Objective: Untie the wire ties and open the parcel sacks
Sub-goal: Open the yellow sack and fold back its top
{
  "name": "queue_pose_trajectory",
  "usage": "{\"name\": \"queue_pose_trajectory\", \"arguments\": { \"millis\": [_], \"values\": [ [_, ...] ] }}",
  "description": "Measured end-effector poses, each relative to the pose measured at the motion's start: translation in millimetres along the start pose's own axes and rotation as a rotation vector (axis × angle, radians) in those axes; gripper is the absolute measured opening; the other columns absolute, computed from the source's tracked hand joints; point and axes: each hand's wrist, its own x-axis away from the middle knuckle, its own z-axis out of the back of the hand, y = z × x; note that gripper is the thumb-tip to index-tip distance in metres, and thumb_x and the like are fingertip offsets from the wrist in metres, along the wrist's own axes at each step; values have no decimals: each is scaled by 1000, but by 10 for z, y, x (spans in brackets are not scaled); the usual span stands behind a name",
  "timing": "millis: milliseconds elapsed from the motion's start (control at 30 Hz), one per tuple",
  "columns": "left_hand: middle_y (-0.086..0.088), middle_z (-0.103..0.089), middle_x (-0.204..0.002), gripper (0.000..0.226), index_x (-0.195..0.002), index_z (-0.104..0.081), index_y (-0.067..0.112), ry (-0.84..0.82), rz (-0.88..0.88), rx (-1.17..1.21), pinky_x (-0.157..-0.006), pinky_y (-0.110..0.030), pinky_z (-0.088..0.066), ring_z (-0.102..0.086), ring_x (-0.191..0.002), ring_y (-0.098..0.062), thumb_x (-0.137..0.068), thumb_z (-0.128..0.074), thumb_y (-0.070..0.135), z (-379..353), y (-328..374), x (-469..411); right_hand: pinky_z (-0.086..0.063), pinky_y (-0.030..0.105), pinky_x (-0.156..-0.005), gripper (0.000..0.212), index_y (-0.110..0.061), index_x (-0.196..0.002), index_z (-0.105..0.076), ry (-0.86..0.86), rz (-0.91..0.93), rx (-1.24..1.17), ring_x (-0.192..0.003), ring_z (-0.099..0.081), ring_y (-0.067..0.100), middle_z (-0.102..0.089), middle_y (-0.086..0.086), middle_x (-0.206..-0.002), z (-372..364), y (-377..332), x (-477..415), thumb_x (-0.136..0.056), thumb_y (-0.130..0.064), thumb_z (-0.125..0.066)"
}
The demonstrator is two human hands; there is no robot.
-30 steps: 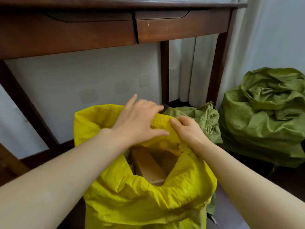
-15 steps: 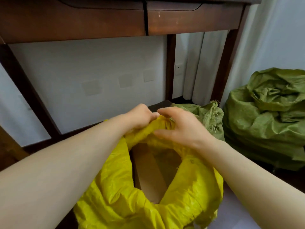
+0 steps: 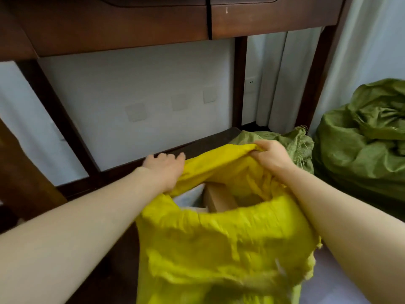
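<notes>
**One sack open, two green ones still in doubt**

One yellow sack [image 3: 219, 249] stands on the floor in front of the dark wooden table [image 3: 131, 25], and its mouth is already spread wide. No wire tie shows anywhere on it, so this sack looks as good as done.

The right hand [image 3: 271, 156] has its grip clamped on a bunched fold of the far rim, fingers curled round the cloth. The left hand [image 3: 164, 170] is at the far-left rim with its fingers bent over the edge. Its thumb is hidden by the fabric, but the rim is pulled taut between the two hands, so I judge that grip to be closed on the cloth too. Through the opening a brown cardboard box [image 3: 219, 198] is visible, with something pale beside it that is too blurred to name.

What remains appears to lie to the right. A smaller green sack [image 3: 293, 143] sits just behind the yellow one, near the right hand, with a frayed edge showing. Whether it is tied cannot be told from here. A larger green sack [image 3: 361, 145] sits further right, apart from the others. Its top is gathered into folds that seem to draw to a knot-like point, so it may still be tied, though no tie can be made out. By my reckoning roughly a third of the job is settled, and the green sacks still need checking.
</notes>
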Motion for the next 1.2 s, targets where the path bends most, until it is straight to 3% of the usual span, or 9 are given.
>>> {"name": "queue_pose_trajectory", "arguments": {
  "millis": [200, 500, 600, 667, 800, 867, 967, 1100, 1200],
  "values": [
    [-9, -69, -105, 32, -97, -65, 14, -184, 33, 605, -77, -34, -52, -65, -94, -25, -72, -79, 27, 54, -427, 79, -42, 38, -94, 31, -8, -118, -62, 60, -210, -101, -113, -53, 32, -61, 16, -122, 141, 168, -15, -90, -5, -50],
    [-12, -65, -89, 43, -94, -58, 10, -459, 440, 1754, -54, -31, -56, -63, -75, -25, -85, -54, 52, -39, -235, 59, -40, 42, -100, 53, -16, -130, -51, 13, 46, 464, -122, -48, 31, -53, 11, -133, 79, -371, 262, -89, -49, -48],
    [-10, -64, -76, 25, -85, -57, 14, -439, 601, 1979, -33, -32, -50, -64, -46, -23, -88, -59, 39, -52, -107, -1, -48, 29, -83, 61, -20, -114, -66, -407, 25, -8, -99, -60, 15, -64, -4, -110, 131, -858, 597, -74, -66, -57],
    [-11, -60, -49, 21, -73, -56, 11, -380, 712, 2101, -25, -26, -43, -55, -27, -19, -88, -62, 24, -52, -66, 6, -48, 29, -84, 72, -19, -116, -61, -667, 63, 210, -100, -59, 15, -60, -8, -106, 136, -983, 775, -62, -65, -69],
    [-17, -67, -92, 26, -120, -57, 7, -276, 803, 2405, -57, -22, -53, -68, -75, -27, -96, -47, 7, 22, -53, 86, -40, 27, -70, 39, -24, -101, -46, -419, 398, 684, -100, -56, 21, -49, -6, -92, 33, -825, 1009, -76, -42, -70],
    [-18, -54, -127, 36, -133, -44, -1, -101, 909, 1978, -72, -13, -48, -53, -115, -29, -100, -38, 10, -75, -57, 33, -37, 28, -57, 21, -21, -102, -45, -172, 595, 751, -88, -60, 24, -55, -3, -88, -96, -625, 1152, -85, -24, -56],
    [-14, -55, -123, 41, -130, -50, 7, 29, 840, 1369, -89, -32, -43, -53, -112, -29, -93, -48, 25, -180, 37, 116, -34, 24, -38, 12, -15, -83, -48, 20, 809, 649, -50, -56, 24, -56, 0, -65, -230, -362, 1256, -71, -15, -50],
    [-20, -57, -105, 16, -77, -47, -1, -85, 943, 1621, -95, -14, -41, -57, -110, -19, -83, -58, 9, -350, -130, 57, -44, 29, -54, 56, -23, -124, -42, -140, 513, 658, -91, -61, 17, -50, -6, -113, -144, -274, 1320, -73, -39, -62],
    [-13, -65, -77, 35, -60, -34, 7, 38, 892, 1948, -56, -9, -45, -58, -67, -11, -90, -52, 5, -346, -199, 165, -42, 30, -64, 85, -24, -144, -11, -254, 385, 832, -111, -55, 20, -41, -6, -135, -213, -151, 1338, -78, -38, -64]
  ]
}}
